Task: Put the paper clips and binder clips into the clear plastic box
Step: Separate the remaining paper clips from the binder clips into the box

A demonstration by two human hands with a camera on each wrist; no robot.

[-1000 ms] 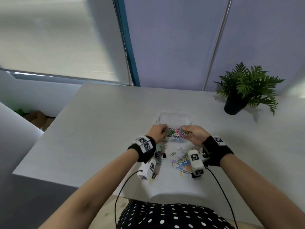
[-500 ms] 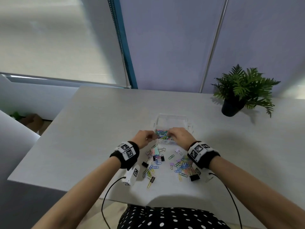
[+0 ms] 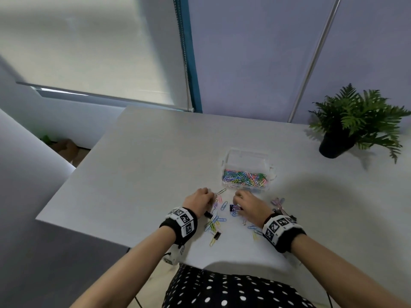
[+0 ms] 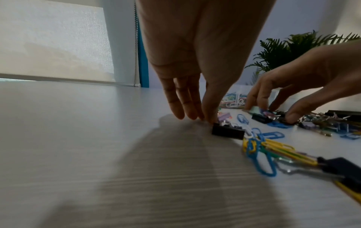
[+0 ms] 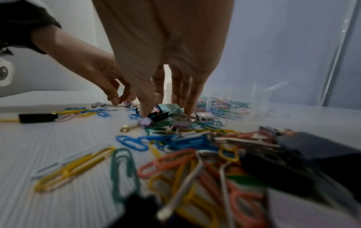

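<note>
The clear plastic box [image 3: 247,154] stands open on the white table [image 3: 142,170], its near half filled with coloured paper clips [image 3: 244,177]. Just in front of it, loose paper clips [image 3: 215,221] and binder clips [image 3: 233,207] lie scattered. My left hand [image 3: 209,196] is down at the left of the scatter; its thumb and fingertips [image 4: 195,116] meet on the table beside a black binder clip [image 4: 227,131], pinching a small purple clip [image 5: 128,104]. My right hand [image 3: 236,196] straddles a cluster of binder clips [image 5: 169,108], with thumb and fingers closing round them.
A potted fern [image 3: 355,121] stands at the far right of the table. A black binder clip with yellow paper clips [image 3: 216,237] lies nearest the table's front edge. More clips [image 3: 278,201] lie right of my right hand. Left of the table is a drop to the floor.
Both hands have drawn back from over the box and dropped onto the scattered clips in front of it. The box now shows uncovered.
</note>
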